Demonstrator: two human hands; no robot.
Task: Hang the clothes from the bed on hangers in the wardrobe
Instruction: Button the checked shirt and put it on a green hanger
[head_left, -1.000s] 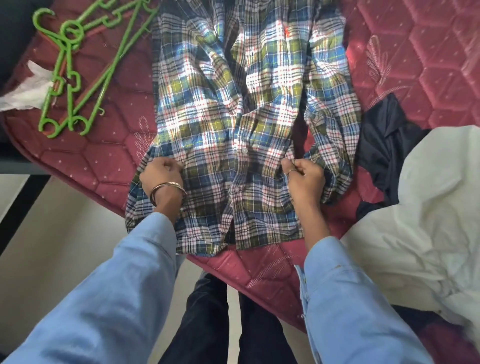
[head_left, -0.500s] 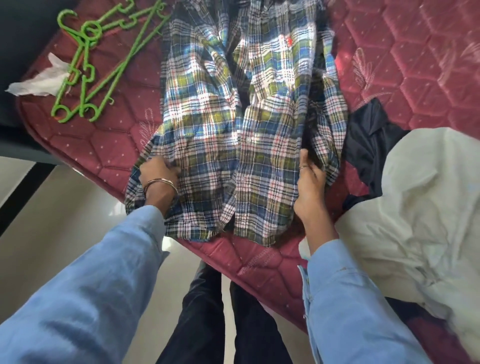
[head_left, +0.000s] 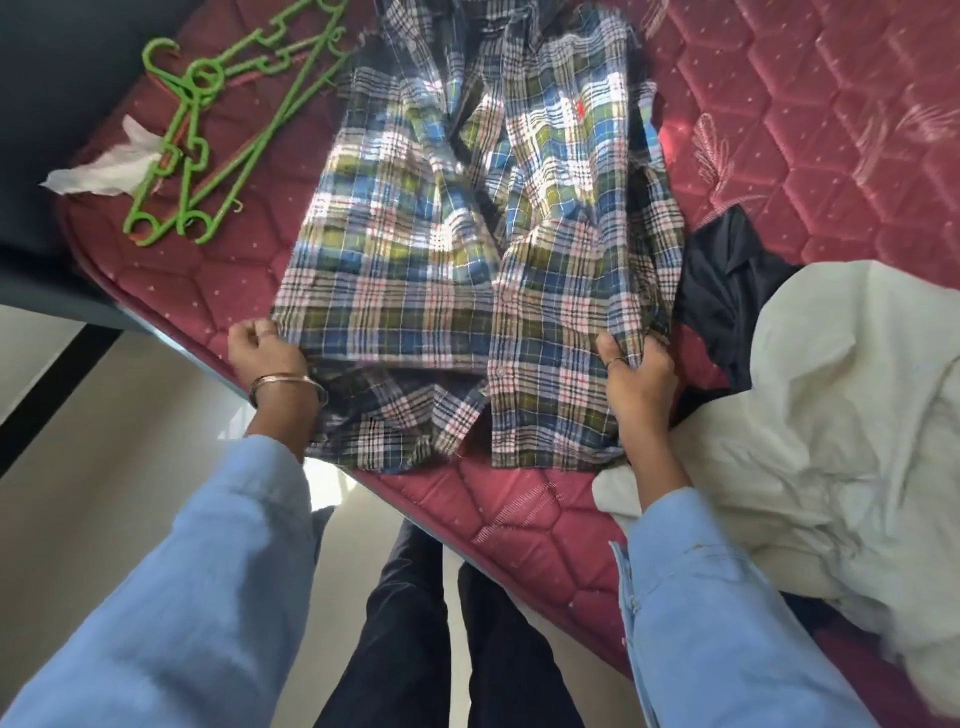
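Note:
A plaid shirt (head_left: 467, 249) in blue, green and white lies spread front-up on the maroon quilted mattress (head_left: 810, 135), its hem at the near edge. My left hand (head_left: 262, 353) grips the shirt's lower left edge, a bangle on the wrist. My right hand (head_left: 636, 374) pinches the lower right side of the shirt, with fabric bunched between the fingers. Green plastic hangers (head_left: 218, 135) lie in a loose pile on the mattress to the upper left of the shirt.
A dark garment (head_left: 727, 291) lies right of the shirt, partly under a crumpled cream cloth (head_left: 831, 415). White crumpled paper (head_left: 104, 169) sits by the hangers at the mattress corner. Pale floor (head_left: 104, 467) and my dark trouser legs are below.
Both hands have shifted outward to the shirt's side edges, and the shirt now lies wider and flatter. The view has also tilted slightly.

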